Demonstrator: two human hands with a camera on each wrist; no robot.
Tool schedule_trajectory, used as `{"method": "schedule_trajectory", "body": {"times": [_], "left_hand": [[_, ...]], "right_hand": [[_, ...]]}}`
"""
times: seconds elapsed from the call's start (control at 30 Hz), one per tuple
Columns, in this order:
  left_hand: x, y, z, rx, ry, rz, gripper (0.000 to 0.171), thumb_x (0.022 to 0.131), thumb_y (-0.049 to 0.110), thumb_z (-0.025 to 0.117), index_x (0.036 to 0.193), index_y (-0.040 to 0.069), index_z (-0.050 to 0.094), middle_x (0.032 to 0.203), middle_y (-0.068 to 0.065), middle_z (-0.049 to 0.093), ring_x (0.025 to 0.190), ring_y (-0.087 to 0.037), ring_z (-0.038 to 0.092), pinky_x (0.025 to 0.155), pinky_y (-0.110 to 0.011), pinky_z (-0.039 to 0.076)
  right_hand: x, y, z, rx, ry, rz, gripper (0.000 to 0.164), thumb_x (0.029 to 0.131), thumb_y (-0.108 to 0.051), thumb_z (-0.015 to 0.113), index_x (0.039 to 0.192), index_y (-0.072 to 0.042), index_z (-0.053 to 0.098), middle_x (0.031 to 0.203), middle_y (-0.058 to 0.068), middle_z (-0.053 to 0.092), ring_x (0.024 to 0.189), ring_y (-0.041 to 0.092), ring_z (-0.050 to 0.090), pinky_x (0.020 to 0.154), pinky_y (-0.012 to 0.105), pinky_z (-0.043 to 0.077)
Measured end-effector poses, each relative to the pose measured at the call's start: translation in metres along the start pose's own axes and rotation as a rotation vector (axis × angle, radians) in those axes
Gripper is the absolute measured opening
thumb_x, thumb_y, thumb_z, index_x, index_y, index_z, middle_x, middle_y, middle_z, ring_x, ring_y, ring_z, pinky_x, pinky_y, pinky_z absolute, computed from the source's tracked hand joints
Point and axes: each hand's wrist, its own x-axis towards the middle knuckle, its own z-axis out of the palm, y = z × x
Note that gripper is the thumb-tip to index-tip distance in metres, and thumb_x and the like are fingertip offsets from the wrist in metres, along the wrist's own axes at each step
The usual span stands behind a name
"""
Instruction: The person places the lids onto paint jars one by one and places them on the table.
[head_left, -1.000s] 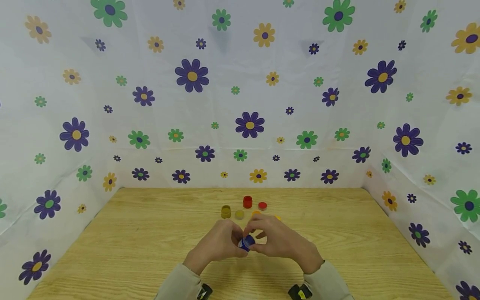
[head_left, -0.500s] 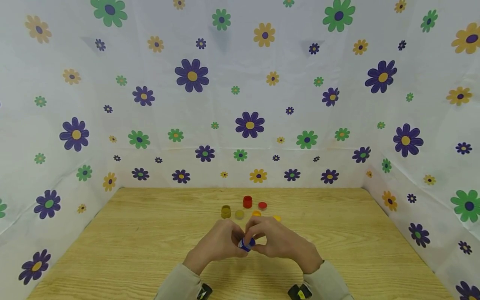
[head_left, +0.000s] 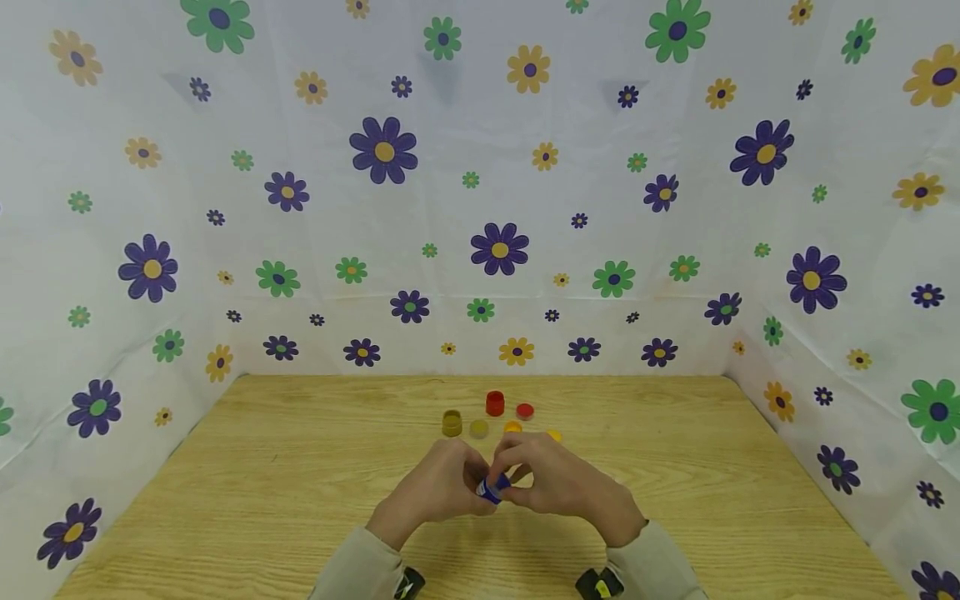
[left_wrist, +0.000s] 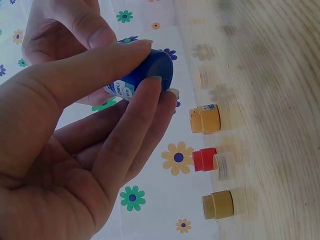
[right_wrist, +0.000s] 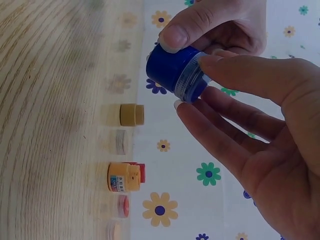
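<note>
A small blue paint jar (head_left: 487, 492) is held tilted above the table between both hands. My left hand (head_left: 438, 483) grips the jar's body, its thumb pressing on the blue side in the right wrist view. My right hand (head_left: 566, 482) pinches the clear ridged lid (right_wrist: 189, 79) between thumb and fingertips. The lid sits on the mouth end of the jar. Part of a white printed label (left_wrist: 121, 89) shows on the jar in the left wrist view; fingers hide the rest.
Beyond the hands on the wooden table (head_left: 300, 467) stand uncapped paint jars: ochre (head_left: 452, 424), red (head_left: 495, 404) and orange-yellow (head_left: 513, 427). An ochre lid (head_left: 478, 429), a red lid (head_left: 525, 412) and a yellow lid (head_left: 554, 436) lie beside them. A flowered cloth (head_left: 450, 225) walls the table.
The right fingers have shifted round the jar's lid, the index finger moving lower across it. The left hand and the jar stay nearly in place.
</note>
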Motion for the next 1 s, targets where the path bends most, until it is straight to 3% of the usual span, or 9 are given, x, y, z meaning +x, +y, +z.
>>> {"method": "schedule_trajectory", "body": {"times": [0.47,1.0], "left_hand": [[-0.0009,0.001,-0.0008,0.019,0.004,0.001,0.022,0.076,0.007,0.089,0.095,0.003,0.08,0.083,-0.005,0.079,0.07,-0.007,0.07,0.064,-0.02,0.057],[-0.001,0.0013,-0.0001,0.019,0.001,0.001,0.019,0.075,0.004,0.088,0.092,0.003,0.08,0.08,-0.004,0.079,0.067,-0.007,0.069,0.062,-0.02,0.056]], "right_hand": [[0.0003,-0.0011,-0.0004,-0.008,0.005,0.03,0.016,0.095,-0.007,0.073,0.11,-0.005,0.077,0.1,0.008,0.069,0.089,0.011,0.071,0.075,0.014,0.057],[0.002,0.0004,0.0041,-0.047,0.047,0.043,0.012,0.094,-0.013,0.075,0.104,-0.007,0.08,0.09,0.002,0.069,0.08,0.003,0.065,0.072,0.013,0.056]]}}
